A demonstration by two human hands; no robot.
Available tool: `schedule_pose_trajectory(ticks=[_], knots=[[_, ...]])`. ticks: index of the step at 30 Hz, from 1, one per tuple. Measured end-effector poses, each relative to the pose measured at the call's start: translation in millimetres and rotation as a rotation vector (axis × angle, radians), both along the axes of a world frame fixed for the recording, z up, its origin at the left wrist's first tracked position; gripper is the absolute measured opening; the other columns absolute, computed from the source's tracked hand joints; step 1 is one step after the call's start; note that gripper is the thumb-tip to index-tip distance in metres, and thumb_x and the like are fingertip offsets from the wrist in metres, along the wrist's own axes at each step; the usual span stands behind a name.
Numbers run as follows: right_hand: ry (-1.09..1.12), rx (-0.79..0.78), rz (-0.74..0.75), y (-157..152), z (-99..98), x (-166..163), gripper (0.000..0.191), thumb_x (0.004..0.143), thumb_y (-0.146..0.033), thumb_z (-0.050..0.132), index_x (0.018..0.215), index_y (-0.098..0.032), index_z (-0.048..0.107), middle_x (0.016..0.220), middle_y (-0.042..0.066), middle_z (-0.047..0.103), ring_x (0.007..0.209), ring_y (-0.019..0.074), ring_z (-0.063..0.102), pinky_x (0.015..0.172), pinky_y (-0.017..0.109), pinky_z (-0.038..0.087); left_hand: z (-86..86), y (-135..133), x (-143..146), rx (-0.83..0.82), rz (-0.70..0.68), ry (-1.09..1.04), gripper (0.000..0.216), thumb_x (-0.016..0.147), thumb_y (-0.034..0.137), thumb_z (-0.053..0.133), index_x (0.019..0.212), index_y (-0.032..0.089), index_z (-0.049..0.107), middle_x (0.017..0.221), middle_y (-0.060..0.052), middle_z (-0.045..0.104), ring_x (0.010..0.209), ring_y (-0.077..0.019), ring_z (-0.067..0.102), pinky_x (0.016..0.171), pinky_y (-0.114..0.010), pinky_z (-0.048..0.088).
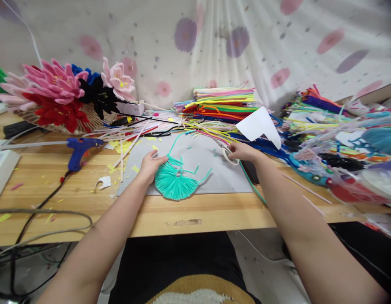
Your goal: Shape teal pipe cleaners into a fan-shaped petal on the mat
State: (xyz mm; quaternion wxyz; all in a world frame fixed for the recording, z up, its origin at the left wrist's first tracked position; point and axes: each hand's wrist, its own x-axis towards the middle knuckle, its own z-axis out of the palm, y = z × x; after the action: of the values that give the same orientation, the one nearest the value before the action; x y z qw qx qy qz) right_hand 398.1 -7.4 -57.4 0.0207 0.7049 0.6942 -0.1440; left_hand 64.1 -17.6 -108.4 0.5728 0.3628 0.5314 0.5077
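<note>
A teal fan-shaped piece made of pipe cleaners [176, 183] lies at the front edge of the grey mat [220, 179]. Its left side is pinched by my left hand [149, 166], thumb on top. One long teal stem rises from it toward the back, and shorter ends stick out on its right. Over the mat's right side, my right hand [244, 152] is closed on the pale handle of a pair of scissors [228, 155]. The scissor blades point to the back left and are hard to make out.
A blue glue gun [79, 152] stands at the left, its black cord trailing over the table edge. Fuzzy flowers [64, 90] fill the back left. Bundled pipe cleaners [223, 103], white paper [260, 126] and plastic bags [368, 181] crowd the back and right. Yellow scraps lie scattered.
</note>
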Motion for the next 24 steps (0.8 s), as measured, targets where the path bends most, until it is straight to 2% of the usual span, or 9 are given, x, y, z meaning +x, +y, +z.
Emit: schedule_pose_trajectory(ticks=[2,4,7,10,13,16,19,21,24], knots=[[0.14,0.039,0.091,-6.9,4.6,-1.5,0.024,0.068,-0.028,0.057,0.087,-0.015,0.059,0.075,0.002,0.061,0.065,0.0127,0.051,0.058,0.023,0.035,-1.4,0.1,1.0,0.011,0.001,0.023,0.082,0.054,0.012,0.077,0.128,0.009,0.043,0.082,-0.011,0.07,0.073,-0.0204,0.066,0.07,-0.032,0.051],[0.219,0.092,0.187,-13.5,9.9,-16.5,0.029,0.07,-0.033,0.058,0.092,-0.014,0.057,0.078,0.002,0.06,0.066,0.0118,0.049,0.058,0.022,0.034,-2.1,-0.4,2.5,0.026,-0.004,0.055,0.084,0.054,0.013,0.078,0.13,0.009,0.041,0.085,-0.012,0.07,0.074,-0.0206,0.066,0.07,-0.031,0.051],[0.146,0.243,0.268,-19.1,14.9,-57.8,0.047,0.064,-0.049,0.065,0.094,-0.015,0.055,0.085,0.004,0.061,0.07,0.0137,0.05,0.061,0.023,0.033,-0.8,-1.9,4.3,0.041,-0.016,0.094,0.089,0.053,0.013,0.078,0.133,0.009,0.037,0.087,-0.012,0.069,0.074,-0.0193,0.066,0.072,-0.03,0.05],[0.106,0.396,0.448,-16.8,10.3,-100.1,0.05,0.067,-0.054,0.062,0.097,-0.015,0.055,0.095,0.009,0.061,0.083,0.0191,0.053,0.069,0.026,0.034,4.7,-4.4,2.9,0.021,-0.052,0.061,0.097,0.052,0.011,0.078,0.136,0.008,0.031,0.089,-0.012,0.068,0.071,-0.018,0.065,0.07,-0.029,0.049],[0.037,0.436,0.584,-10.1,-1.4,-125.3,0.05,0.071,-0.053,0.057,0.101,-0.013,0.054,0.099,0.013,0.06,0.09,0.0238,0.053,0.075,0.03,0.034,13.5,-8.2,-2.1,-0.045,-0.145,-0.061,0.099,0.051,0.008,0.077,0.137,0.009,0.028,0.089,-0.01,0.068,0.068,-0.0179,0.065,0.068,-0.029,0.05],[-0.002,0.445,0.586,-4.8,-11.1,-131.7,0.044,0.074,-0.045,0.054,0.104,-0.012,0.053,0.1,0.014,0.06,0.09,0.0248,0.052,0.076,0.031,0.033,19.7,-11.9,-7.2,-0.106,-0.306,-0.235,0.085,0.056,0.009,0.074,0.132,0.011,0.037,0.092,-0.009,0.069,0.072,-0.0189,0.066,0.071,-0.03,0.05],[-0.02,0.438,0.549,-3.4,-14.5,-127.2,0.041,0.075,-0.041,0.053,0.104,-0.012,0.052,0.101,0.014,0.06,0.09,0.0248,0.052,0.075,0.032,0.033,19.1,-13.5,-7.2,-0.091,-0.444,-0.361,0.075,0.06,0.012,0.072,0.129,0.009,0.042,0.097,-0.012,0.068,0.081,-0.0203,0.066,0.077,-0.03,0.05],[-0.039,0.43,0.55,-4.2,-14.1,-123.2,0.041,0.074,-0.041,0.053,0.103,-0.012,0.053,0.101,0.014,0.06,0.09,0.0249,0.052,0.076,0.032,0.033,16.1,-13.7,-3.5,-0.079,-0.4,-0.339,0.086,0.06,0.01,0.072,0.136,0.009,0.032,0.092,-0.01,0.07,0.078,-0.0188,0.066,0.075,-0.029,0.05],[-0.066,0.426,0.576,-6.1,-11.2,-120.5,0.042,0.073,-0.043,0.054,0.103,-0.013,0.053,0.101,0.014,0.06,0.091,0.0252,0.052,0.076,0.032,0.032,12.5,-13.8,3.7,-0.04,-0.244,-0.23,0.105,0.058,0.006,0.072,0.142,0.006,0.01,0.069,-0.001,0.069,0.059,-0.0134,0.063,0.063,-0.024,0.05]])
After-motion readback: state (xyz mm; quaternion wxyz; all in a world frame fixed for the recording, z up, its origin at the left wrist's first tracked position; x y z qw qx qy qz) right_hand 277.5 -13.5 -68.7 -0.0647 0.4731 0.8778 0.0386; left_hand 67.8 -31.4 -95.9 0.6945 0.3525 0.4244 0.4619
